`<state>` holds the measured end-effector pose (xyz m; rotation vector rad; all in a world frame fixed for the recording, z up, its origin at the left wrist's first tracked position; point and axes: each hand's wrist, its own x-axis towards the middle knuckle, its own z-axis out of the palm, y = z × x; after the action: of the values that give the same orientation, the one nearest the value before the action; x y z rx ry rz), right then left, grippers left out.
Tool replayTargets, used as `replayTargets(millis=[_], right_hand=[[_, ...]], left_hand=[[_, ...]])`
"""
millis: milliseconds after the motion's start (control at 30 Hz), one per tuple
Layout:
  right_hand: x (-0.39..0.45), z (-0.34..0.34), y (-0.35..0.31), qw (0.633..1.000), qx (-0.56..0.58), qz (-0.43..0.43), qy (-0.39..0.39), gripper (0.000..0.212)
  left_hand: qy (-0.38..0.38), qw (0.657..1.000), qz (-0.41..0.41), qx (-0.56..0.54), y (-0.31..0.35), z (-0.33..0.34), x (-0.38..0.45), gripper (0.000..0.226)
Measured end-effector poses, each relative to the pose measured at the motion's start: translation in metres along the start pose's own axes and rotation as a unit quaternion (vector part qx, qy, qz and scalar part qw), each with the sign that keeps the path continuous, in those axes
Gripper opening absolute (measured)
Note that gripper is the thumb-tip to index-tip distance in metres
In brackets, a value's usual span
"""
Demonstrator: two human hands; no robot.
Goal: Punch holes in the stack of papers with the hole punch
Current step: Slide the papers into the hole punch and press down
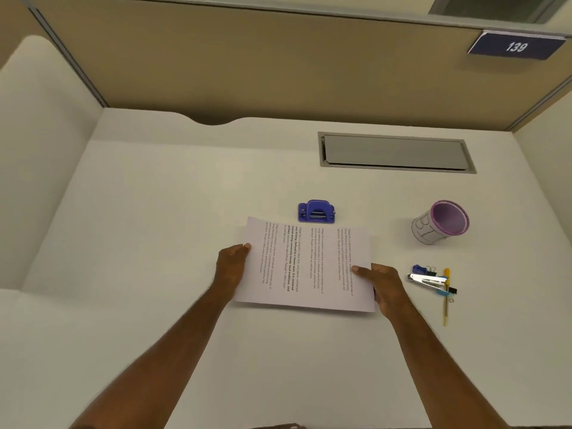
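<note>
A stack of printed papers [305, 264] is held just above the white desk, its text running sideways. My left hand [230, 264] grips its left edge with the thumb on top. My right hand [382, 284] grips the right edge near the lower corner, thumb on the sheet. A blue hole punch [316, 211] stands on the desk right behind the papers' far edge, its slot facing me. The far edge of the stack lies at the punch's front; whether it is inside the slot I cannot tell.
A purple-rimmed pen cup [441, 222] stands at the right. Nearer me on the right lie a stapler [425, 279], binder clips [422, 269] and a yellow pen [446, 297]. A grey cable hatch [396, 152] is set in the desk's back. Partition walls [247, 60] enclose the desk.
</note>
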<state>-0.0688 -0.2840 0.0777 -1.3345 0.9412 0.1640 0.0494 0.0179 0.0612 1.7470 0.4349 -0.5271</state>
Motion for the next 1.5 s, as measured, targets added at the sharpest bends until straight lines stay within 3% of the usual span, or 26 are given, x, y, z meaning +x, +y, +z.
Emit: replayTargets(millis=[167, 300, 567, 1500], right_hand=[[0.023, -0.017, -0.005, 1.0, -0.019, 0.008, -0.009, 0.016], [0.036, -0.022, -0.008, 0.999, -0.04, 0.018, 0.0, 0.02], [0.047, -0.023, -0.009, 0.997, -0.077, 0.028, -0.001, 0.006], [0.053, -0.023, -0.016, 0.996, -0.066, 0.045, -0.03, 0.006]], left_hand=[[0.055, 0.998, -0.007, 0.042, -0.001, 0.027, 0.006, 0.049], [0.077, 0.995, -0.016, 0.063, 0.0, 0.036, 0.01, 0.052], [0.076, 0.993, -0.007, 0.094, 0.0, 0.041, 0.014, 0.048], [0.063, 0.996, 0.019, 0.059, -0.004, 0.039, 0.015, 0.032]])
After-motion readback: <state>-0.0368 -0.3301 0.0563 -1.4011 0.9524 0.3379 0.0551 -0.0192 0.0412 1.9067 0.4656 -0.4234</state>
